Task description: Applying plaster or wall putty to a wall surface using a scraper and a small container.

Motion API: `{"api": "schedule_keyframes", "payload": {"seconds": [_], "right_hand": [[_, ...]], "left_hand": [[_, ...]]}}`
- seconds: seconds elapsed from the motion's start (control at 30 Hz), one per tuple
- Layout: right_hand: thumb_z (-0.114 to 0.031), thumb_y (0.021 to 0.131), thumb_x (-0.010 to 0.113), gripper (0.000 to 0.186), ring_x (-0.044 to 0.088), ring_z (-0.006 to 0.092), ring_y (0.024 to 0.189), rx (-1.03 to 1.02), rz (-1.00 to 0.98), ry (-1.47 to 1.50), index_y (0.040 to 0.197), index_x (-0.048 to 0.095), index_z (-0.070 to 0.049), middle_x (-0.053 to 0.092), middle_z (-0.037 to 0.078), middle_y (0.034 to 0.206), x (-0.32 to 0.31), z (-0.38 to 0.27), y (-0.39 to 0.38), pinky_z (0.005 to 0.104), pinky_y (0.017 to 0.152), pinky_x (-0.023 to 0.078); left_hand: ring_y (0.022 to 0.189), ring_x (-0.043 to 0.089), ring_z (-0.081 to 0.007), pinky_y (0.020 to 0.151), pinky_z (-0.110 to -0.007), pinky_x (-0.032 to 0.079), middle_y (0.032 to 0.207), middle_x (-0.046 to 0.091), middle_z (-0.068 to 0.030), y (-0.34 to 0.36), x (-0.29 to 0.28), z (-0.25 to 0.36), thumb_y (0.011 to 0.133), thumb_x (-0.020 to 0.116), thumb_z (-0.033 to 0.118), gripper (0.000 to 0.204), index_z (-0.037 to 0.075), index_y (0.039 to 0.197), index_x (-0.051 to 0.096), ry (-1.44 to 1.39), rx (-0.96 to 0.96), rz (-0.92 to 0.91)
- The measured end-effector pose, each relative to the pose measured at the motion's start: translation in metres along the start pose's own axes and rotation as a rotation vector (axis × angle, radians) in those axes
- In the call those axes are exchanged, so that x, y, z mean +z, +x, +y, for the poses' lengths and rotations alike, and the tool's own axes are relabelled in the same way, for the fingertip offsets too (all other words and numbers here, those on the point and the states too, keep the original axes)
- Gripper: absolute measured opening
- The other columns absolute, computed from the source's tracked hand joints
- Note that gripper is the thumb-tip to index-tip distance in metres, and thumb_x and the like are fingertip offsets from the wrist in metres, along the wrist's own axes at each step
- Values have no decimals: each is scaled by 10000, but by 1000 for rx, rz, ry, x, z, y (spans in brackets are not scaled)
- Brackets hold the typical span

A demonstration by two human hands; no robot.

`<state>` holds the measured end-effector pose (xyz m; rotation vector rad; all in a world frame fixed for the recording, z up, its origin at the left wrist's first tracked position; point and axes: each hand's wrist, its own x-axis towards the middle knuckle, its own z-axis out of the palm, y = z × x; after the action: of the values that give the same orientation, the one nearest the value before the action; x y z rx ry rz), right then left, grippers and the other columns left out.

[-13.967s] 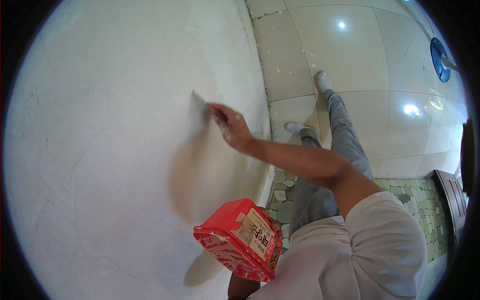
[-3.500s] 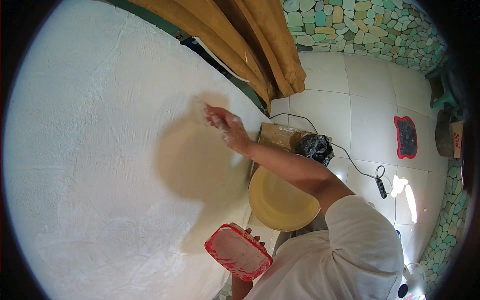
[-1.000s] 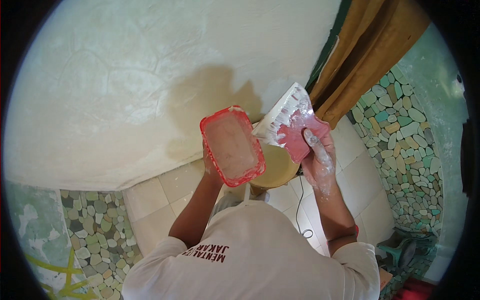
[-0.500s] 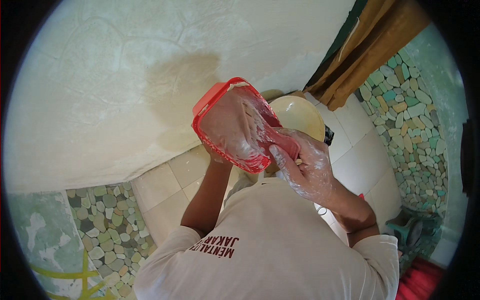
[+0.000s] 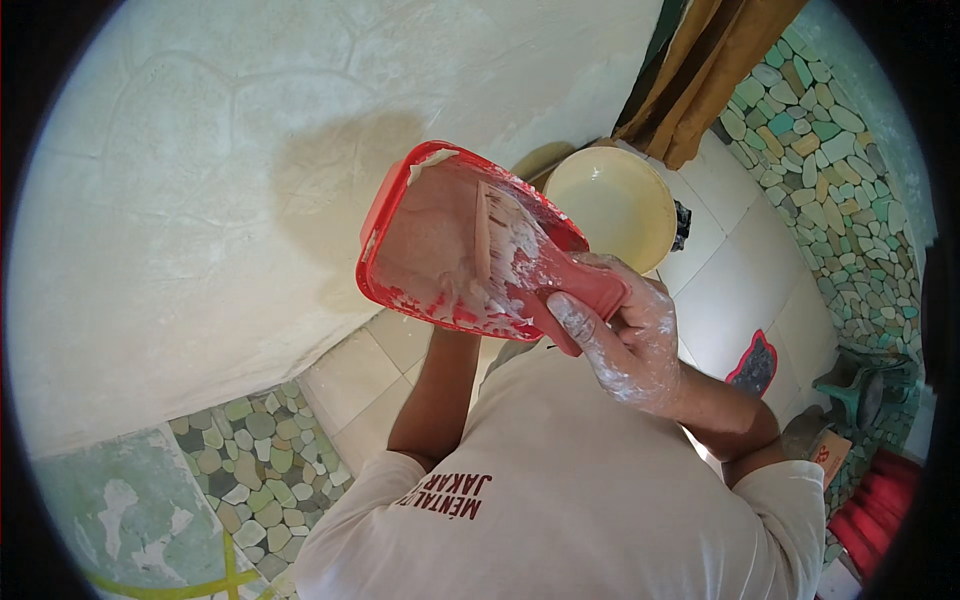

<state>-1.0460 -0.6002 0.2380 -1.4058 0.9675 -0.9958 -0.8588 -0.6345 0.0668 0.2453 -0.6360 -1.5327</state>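
My right hand [image 5: 640, 340], smeared with white, is closed round the handle of a broad red putty knife [image 5: 575, 285]. The knife's wide end, streaked with white paste, is inside a red plastic tub [image 5: 372, 270]. Wet, pale grey-brown putty [image 5: 430, 230] coats the tub's inside, with white smears along its rim. From below, my left forearm [image 5: 440, 385] reaches up behind the tub. My left hand holds the tub from underneath, its fingers hidden by it. The tub is tilted, its open side toward me, in front of the wall.
A pale wall [image 5: 200, 200] with faint raised outlines rises at the left. On the tiled floor [image 5: 715, 285] stands a cream basin [image 5: 615, 205] holding cloudy liquid. Brown curtain cloth [image 5: 700, 90] hangs beyond it. At right lie a red-edged dark mat [image 5: 755, 362] and a green stool [image 5: 860, 385].
The tub has shifted slightly left and turned, and the putty knife's wide end now shows more plainly. My view has moved, bringing more of the floor at right into sight.
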Motion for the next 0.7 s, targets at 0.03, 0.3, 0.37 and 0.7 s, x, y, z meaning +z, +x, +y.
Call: {"api": "schedule_keyframes", "payload": {"seconds": [0.03, 0.3, 0.37, 0.7], "right_hand": [[-29, 914, 587, 256, 604, 110, 859, -2, -4, 10, 1149, 545, 61, 650, 95, 998, 2, 0, -2, 240, 753, 490], [-68, 911, 609, 290, 603, 119, 931, 3, 76, 321, 1169, 533, 40, 636, 105, 1076, 18, 11, -7, 251, 799, 495], [-71, 912, 608, 292, 605, 125, 934, 27, 85, 340, 1173, 531, 32, 633, 108, 1091, 21, 13, -8, 257, 803, 499], [-38, 896, 617, 270, 622, 132, 893, -59, 277, 338, 1147, 556, 38, 660, 111, 1019, 32, 16, -8, 265, 791, 502]], "left_hand": [[1290, 399, -311, 1065, -488, 354, 1431, 379, -111, -1, 0, -1, 844, 553, 573, 795, 108, 1434, 294, 19, 8, -8], [1323, 360, -309, 1090, -497, 314, 1458, 341, -114, -6, 3, 6, 813, 562, 624, 877, 105, 1450, 255, 32, 42, 12], [1329, 353, -308, 1102, -498, 295, 1466, 332, -116, -5, 9, 12, 799, 568, 644, 911, 106, 1456, 242, -69, 14, 89], [1345, 338, -302, 1123, -494, 254, 1482, 317, -102, 21, 0, 11, 852, 524, 613, 840, 109, 1461, 236, 51, 71, 138]]}}
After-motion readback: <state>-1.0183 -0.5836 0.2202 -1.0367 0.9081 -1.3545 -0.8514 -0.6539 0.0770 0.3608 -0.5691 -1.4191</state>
